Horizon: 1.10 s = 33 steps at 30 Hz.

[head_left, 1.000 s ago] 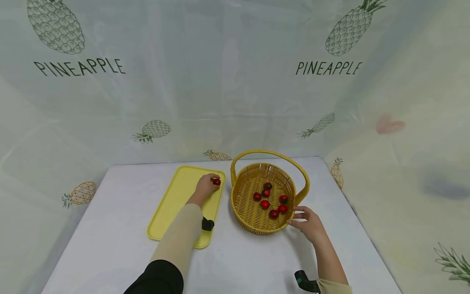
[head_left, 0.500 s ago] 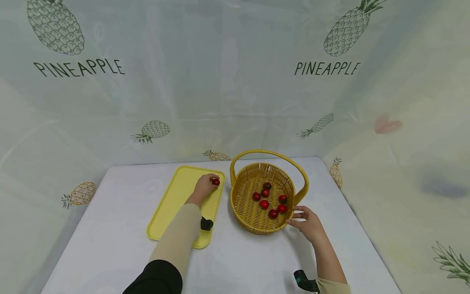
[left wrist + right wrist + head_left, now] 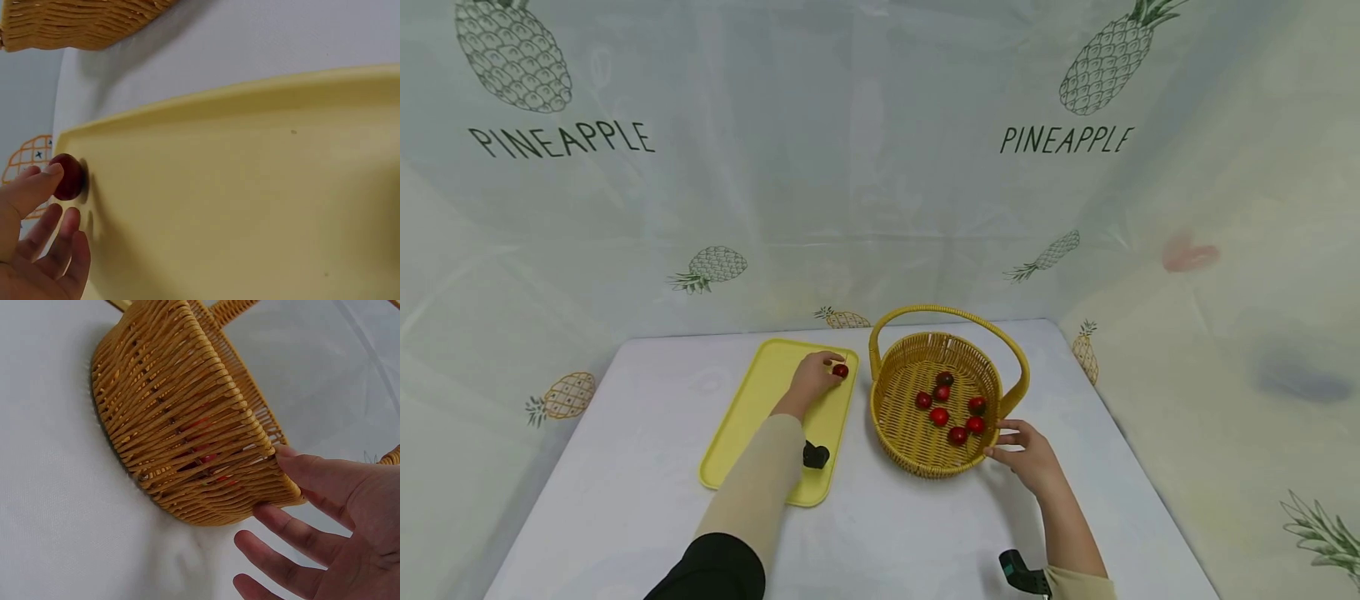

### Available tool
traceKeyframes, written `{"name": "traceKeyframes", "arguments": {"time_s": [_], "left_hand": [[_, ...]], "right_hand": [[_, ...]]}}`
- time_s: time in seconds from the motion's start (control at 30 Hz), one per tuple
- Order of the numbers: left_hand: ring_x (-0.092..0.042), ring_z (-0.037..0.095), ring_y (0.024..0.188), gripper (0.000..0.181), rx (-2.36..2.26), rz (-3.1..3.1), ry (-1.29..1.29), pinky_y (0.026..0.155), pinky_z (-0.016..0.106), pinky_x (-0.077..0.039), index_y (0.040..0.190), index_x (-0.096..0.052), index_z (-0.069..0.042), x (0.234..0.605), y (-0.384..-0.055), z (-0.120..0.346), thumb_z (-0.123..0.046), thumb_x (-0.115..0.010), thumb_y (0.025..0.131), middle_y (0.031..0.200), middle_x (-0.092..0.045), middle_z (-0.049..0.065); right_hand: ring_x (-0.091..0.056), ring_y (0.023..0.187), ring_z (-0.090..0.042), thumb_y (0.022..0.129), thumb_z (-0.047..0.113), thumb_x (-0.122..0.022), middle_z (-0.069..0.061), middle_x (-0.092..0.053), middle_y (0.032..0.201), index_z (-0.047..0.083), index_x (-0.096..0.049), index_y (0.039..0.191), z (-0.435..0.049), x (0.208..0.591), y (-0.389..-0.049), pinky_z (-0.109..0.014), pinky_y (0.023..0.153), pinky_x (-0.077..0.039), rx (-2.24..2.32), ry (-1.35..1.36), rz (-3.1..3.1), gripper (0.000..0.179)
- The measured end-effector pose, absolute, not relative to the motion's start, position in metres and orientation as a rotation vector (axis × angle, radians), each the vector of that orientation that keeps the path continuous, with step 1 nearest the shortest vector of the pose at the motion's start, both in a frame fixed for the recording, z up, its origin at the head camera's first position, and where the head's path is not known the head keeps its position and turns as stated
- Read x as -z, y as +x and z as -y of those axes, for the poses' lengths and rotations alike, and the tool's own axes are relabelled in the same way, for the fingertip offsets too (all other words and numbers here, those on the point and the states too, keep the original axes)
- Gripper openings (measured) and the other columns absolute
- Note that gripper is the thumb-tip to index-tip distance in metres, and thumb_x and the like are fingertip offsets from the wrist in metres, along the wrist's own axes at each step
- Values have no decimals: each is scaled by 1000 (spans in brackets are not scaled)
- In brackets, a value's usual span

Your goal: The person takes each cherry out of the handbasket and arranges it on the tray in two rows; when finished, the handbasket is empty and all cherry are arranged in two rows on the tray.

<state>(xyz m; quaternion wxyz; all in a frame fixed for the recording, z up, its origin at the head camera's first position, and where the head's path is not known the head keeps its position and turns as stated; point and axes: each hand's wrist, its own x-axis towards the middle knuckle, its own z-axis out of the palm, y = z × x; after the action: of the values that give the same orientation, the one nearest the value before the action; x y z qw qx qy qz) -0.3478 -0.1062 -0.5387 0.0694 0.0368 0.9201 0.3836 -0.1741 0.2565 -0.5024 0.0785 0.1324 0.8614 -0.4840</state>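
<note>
A small round dark red fruit lies at the far right corner of the yellow tray. Beside it is my left hand, fingers parted; in the left wrist view the thumb overlaps the edge of the fruit while the other fingers stand apart from it. My right hand holds the near right rim of a yellow wicker basket, thumb over the rim and index finger against the outer wall. The remaining right fingers are spread. Several red fruits sit in the basket.
The basket's tall arched handle rises over its far side. Both containers stand side by side on a white table. A pineapple-printed sheet hangs behind the table and along its right side.
My left hand has let go of the dark red fruit and drawn back slightly to the left, leaving it on the tray. The right hand keeps its hold on the basket.
</note>
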Motion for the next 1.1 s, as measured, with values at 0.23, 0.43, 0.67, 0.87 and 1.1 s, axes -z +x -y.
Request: {"name": "traceKeyframes", "arguments": {"time_s": [0.23, 0.43, 0.67, 0.87, 1.1], "left_hand": [[-55, 37, 115, 38, -1206, -2765, 168, 91, 47, -47, 124, -67, -12, 524, -339, 109, -9, -74, 87, 127, -59, 17], [-62, 33, 102, 41, -1299, -2679, 221, 78, 40, -52, 128, -64, -9, 511, -323, 110, -7, -73, 88, 125, -59, 17], [-61, 30, 100, 41, -1349, -2633, 342, 76, 37, -53, 127, -64, -6, 492, -299, 103, -4, -73, 87, 119, -62, 20], [-58, 22, 91, 38, -1348, -2634, 434, 75, 35, -50, 122, -68, -10, 478, -283, 90, -4, -74, 86, 108, -64, 14], [-59, 18, 86, 38, -1351, -2590, 496, 69, 32, -51, 124, -67, -12, 466, -270, 75, -6, -73, 87, 101, -64, 7]], "right_hand": [[-57, 104, -33, 85, 18, -77, -19, -62, 117, 3, -54, 129, -257, 500, -173, -39, 74, -52, 1435, 390, -2595, 52], [-55, 105, -35, 86, 20, -77, -21, -61, 118, 2, -53, 130, -256, 500, -172, -41, 76, -53, 1443, 380, -2589, 54], [-55, 106, -35, 86, 19, -77, -21, -61, 117, 2, -52, 130, -256, 499, -171, -41, 76, -53, 1440, 378, -2590, 53], [-55, 108, -37, 87, 18, -76, -22, -61, 117, 2, -52, 130, -255, 497, -169, -42, 77, -53, 1440, 375, -2586, 53], [-55, 108, -37, 87, 18, -75, -23, -61, 117, 0, -51, 132, -254, 495, -168, -43, 76, -53, 1452, 347, -2580, 54]]}}
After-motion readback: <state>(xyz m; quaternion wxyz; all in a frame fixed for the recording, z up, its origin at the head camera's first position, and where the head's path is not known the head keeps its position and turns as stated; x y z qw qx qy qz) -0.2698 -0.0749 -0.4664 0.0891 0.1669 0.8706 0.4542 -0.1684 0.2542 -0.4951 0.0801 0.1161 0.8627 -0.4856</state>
